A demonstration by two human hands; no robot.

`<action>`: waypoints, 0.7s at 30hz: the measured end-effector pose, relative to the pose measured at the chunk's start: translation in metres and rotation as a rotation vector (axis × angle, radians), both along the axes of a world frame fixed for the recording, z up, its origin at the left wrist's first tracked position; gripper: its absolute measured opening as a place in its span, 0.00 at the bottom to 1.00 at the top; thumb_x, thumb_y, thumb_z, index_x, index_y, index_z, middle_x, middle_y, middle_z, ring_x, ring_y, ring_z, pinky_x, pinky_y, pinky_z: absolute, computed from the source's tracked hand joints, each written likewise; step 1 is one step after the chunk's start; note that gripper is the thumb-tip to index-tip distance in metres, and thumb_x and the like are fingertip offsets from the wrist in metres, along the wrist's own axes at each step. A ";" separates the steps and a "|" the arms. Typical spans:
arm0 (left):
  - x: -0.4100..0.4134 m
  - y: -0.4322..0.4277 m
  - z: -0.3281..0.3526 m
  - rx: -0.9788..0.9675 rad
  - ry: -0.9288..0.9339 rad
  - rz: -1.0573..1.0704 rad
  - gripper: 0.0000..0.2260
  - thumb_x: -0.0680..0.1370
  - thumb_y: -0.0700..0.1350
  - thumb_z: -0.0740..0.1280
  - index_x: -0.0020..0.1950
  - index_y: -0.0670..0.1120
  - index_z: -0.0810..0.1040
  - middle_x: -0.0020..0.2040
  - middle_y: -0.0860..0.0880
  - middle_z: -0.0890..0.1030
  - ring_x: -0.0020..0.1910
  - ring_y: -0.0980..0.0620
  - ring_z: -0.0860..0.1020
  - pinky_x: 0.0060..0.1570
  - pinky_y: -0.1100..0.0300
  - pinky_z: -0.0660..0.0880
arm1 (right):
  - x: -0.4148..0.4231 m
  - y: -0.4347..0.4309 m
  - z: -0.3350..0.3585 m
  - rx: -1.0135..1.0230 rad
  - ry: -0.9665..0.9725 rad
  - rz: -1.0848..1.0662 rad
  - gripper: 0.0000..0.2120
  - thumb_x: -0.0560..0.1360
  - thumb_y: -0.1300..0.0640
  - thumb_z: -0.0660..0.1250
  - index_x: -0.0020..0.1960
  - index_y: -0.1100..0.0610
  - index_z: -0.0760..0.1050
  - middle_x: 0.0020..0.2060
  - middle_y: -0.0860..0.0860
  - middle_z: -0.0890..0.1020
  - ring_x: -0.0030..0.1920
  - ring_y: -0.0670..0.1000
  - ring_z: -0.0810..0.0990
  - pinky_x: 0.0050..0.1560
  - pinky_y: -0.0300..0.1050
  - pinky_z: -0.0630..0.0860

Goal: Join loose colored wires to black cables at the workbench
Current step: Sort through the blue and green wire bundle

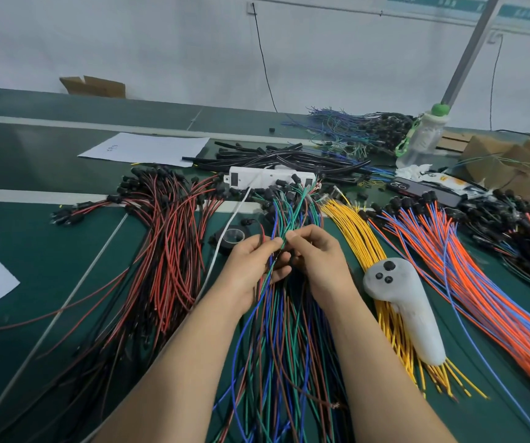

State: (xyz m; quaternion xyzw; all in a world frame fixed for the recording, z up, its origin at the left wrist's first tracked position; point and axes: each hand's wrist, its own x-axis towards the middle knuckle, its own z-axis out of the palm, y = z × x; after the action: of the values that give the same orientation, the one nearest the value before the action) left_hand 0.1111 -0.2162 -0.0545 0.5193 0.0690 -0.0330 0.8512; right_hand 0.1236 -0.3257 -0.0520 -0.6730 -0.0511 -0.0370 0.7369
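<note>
A bundle of green, blue and brown wires (284, 330) runs down the middle of the green workbench, with small black connectors at its far end. My left hand (252, 266) grips a few of these wires from the left. My right hand (316, 255) pinches a green wire at the same spot, fingertips almost meeting those of the left. Black cables (289, 163) lie in a heap further back. Red and black wires (167, 247) spread to the left; yellow wires (358, 228) and orange and blue wires (468, 266) to the right.
A white handheld controller (407, 308) lies on the yellow wires. A white power strip (270, 177) sits behind the bundle, a roll of black tape (230, 239) left of my hands. Paper sheets (145, 148), a bottle (423, 135), a phone (423, 190) and cardboard boxes (497, 158) stand further off.
</note>
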 end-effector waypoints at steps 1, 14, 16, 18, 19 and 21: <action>0.000 0.000 0.000 0.000 0.001 -0.002 0.08 0.79 0.38 0.63 0.41 0.43 0.76 0.29 0.51 0.81 0.28 0.60 0.78 0.27 0.65 0.76 | 0.000 0.001 -0.001 0.018 0.007 -0.006 0.09 0.77 0.64 0.66 0.38 0.60 0.73 0.30 0.50 0.73 0.30 0.44 0.71 0.32 0.35 0.71; 0.004 0.000 -0.012 0.199 -0.053 -0.048 0.08 0.79 0.40 0.64 0.40 0.44 0.75 0.35 0.48 0.77 0.27 0.60 0.75 0.27 0.67 0.73 | 0.003 -0.001 0.000 0.038 0.080 -0.085 0.04 0.77 0.59 0.67 0.43 0.56 0.77 0.26 0.47 0.72 0.27 0.46 0.69 0.32 0.39 0.68; 0.004 0.000 -0.012 0.265 -0.070 -0.070 0.07 0.78 0.40 0.65 0.40 0.43 0.75 0.37 0.45 0.77 0.26 0.59 0.74 0.26 0.67 0.72 | 0.005 -0.004 0.000 0.077 0.099 -0.127 0.04 0.77 0.58 0.67 0.45 0.56 0.78 0.27 0.50 0.70 0.27 0.47 0.67 0.33 0.40 0.67; 0.004 0.000 -0.013 0.304 -0.088 -0.080 0.08 0.78 0.40 0.65 0.39 0.44 0.75 0.37 0.46 0.79 0.25 0.59 0.73 0.25 0.67 0.70 | 0.006 -0.006 -0.001 0.122 0.120 -0.120 0.04 0.78 0.58 0.66 0.46 0.57 0.78 0.27 0.51 0.68 0.28 0.48 0.65 0.36 0.43 0.67; 0.004 0.000 -0.013 0.308 -0.092 -0.081 0.07 0.78 0.40 0.65 0.39 0.44 0.75 0.37 0.48 0.80 0.25 0.59 0.72 0.25 0.67 0.69 | 0.006 -0.007 -0.001 0.132 0.128 -0.110 0.04 0.78 0.58 0.66 0.47 0.58 0.77 0.27 0.51 0.68 0.28 0.48 0.65 0.37 0.44 0.67; 0.004 0.000 -0.014 0.319 -0.098 -0.076 0.07 0.77 0.43 0.67 0.39 0.44 0.76 0.37 0.48 0.79 0.25 0.59 0.72 0.25 0.67 0.70 | 0.006 -0.007 0.000 0.116 0.128 -0.101 0.03 0.77 0.59 0.66 0.46 0.58 0.77 0.27 0.51 0.68 0.28 0.48 0.65 0.34 0.41 0.66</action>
State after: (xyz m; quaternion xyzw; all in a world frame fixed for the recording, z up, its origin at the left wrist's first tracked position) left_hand 0.1147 -0.2166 -0.0682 0.6510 0.0120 -0.0283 0.7585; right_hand 0.1297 -0.3326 -0.0523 -0.6318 0.0323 -0.0339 0.7737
